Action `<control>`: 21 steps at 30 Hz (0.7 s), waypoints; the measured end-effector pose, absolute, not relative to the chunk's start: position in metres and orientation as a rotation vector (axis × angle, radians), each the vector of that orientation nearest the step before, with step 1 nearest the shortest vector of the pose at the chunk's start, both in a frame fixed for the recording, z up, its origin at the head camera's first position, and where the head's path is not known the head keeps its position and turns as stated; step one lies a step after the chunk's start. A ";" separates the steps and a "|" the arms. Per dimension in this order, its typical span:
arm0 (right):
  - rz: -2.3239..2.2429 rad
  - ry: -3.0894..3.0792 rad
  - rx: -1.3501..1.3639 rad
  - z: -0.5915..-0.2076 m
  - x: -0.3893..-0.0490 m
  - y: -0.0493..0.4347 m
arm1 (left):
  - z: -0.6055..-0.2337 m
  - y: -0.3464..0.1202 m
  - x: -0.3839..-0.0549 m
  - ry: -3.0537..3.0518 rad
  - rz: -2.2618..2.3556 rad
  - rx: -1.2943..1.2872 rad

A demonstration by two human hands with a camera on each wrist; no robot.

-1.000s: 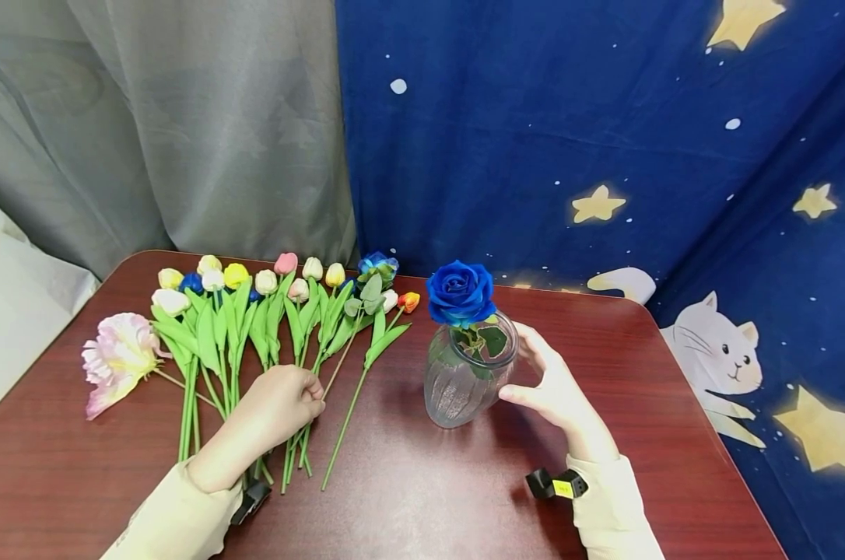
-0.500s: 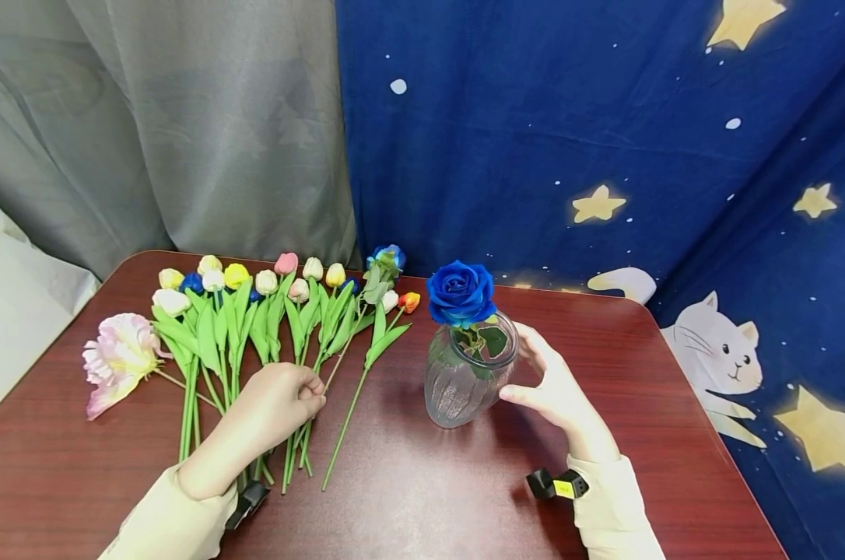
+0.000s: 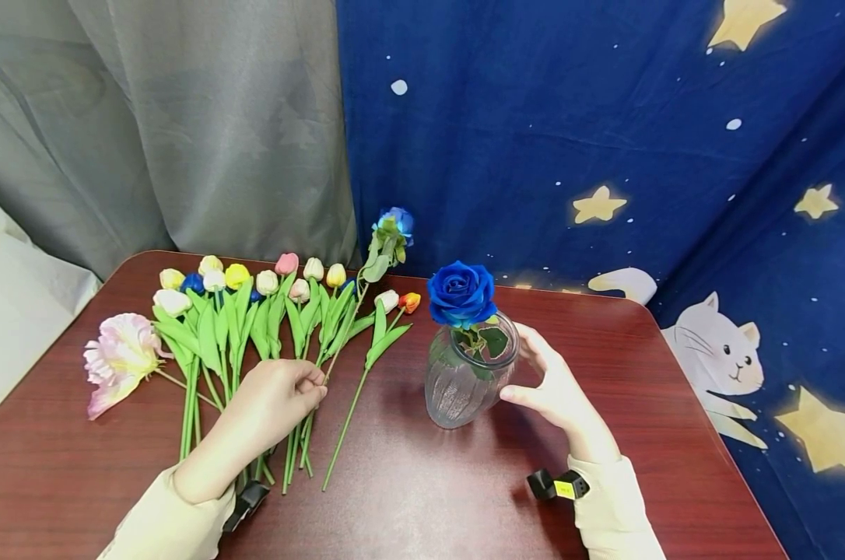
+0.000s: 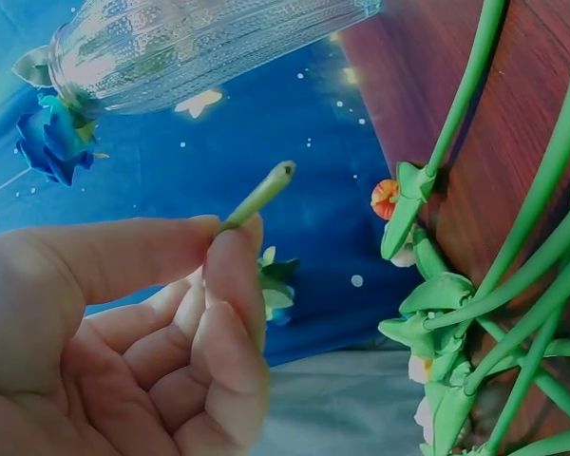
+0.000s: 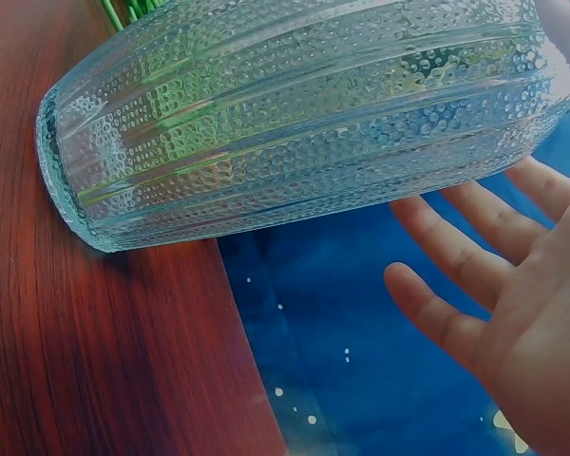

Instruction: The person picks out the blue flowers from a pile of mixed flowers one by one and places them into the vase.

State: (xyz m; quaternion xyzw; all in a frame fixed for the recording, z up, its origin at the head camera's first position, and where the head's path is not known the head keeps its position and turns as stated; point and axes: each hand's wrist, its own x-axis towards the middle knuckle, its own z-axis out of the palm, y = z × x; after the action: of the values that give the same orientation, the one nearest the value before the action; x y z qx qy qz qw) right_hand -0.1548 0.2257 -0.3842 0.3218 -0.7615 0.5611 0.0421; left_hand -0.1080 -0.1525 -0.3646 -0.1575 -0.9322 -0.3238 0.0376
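Note:
My left hand [image 3: 274, 398] pinches the thin stem [image 4: 258, 198] of a blue flower [image 3: 396, 224] between thumb and fingers. The cut end of that stem points out of the grip in the left wrist view. Its bloom is lifted over the far table edge. A ribbed clear glass vase [image 3: 457, 389] stands upright, with a deep blue rose [image 3: 461, 294] in its mouth. Beside the vase is my right hand [image 3: 552, 381], fingers spread and fairly straight; the fingertips reach behind the glass near the rim. In the right wrist view, the vase [image 5: 294, 123] partly hides those fingertips.
Several artificial tulips [image 3: 212, 327] lie on the left of the brown table [image 3: 394, 498], stems crossing. A pink-white flower [image 3: 121, 358] lies at far left, an orange tulip [image 3: 410, 302] nearer the vase. Grey and blue curtains [image 3: 464, 140] hang behind.
The blue flower in my left hand has risen off the tulips, its bloom going up and slightly right. My right hand and the vase have stayed put.

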 end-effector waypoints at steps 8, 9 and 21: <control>1.713 -2.326 0.987 -0.384 -0.155 0.225 | -0.364 -0.152 -0.108 -2.781 -1.012 -0.462; 1.713 -2.327 0.987 -0.385 -0.154 0.225 | -0.364 -0.151 -0.108 -2.776 -1.012 -0.458; 1.729 -2.322 0.986 -0.384 -0.154 0.225 | -0.362 -0.148 -0.107 -2.699 -1.033 -0.471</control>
State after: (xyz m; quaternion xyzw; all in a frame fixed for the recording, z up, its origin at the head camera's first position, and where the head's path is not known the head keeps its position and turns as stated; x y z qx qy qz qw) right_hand -0.1542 0.2249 -0.3840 0.3220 -0.7586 0.5649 0.0416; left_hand -0.1073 -0.1483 -0.3616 -0.1598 -0.9165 -0.3507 0.1069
